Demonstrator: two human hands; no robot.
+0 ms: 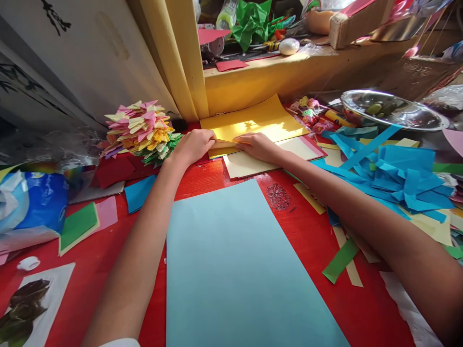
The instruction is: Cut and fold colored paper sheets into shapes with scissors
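Both arms stretch toward the far side of the red table [144, 246]. My left hand [194, 146] is closed on the left part of the near edge of a yellow paper sheet [260, 118]. At the same edge, a little to the right, my right hand [261, 147] pinches the paper, its fingertips close to the left ones. The edge between them looks bent up. Cream and pink sheets [253, 163] lie partly beneath the yellow one, under my right hand. A large light blue sheet [235, 265] lies flat nearer to me.
Left of my left hand stands a folded-paper piece [141, 127]. A blue plastic pack [34, 205] is at the left. Blue paper strips [401, 173] pile up at the right, before a metal bowl [394, 111]. A cluttered ledge [267, 72] runs along the back.
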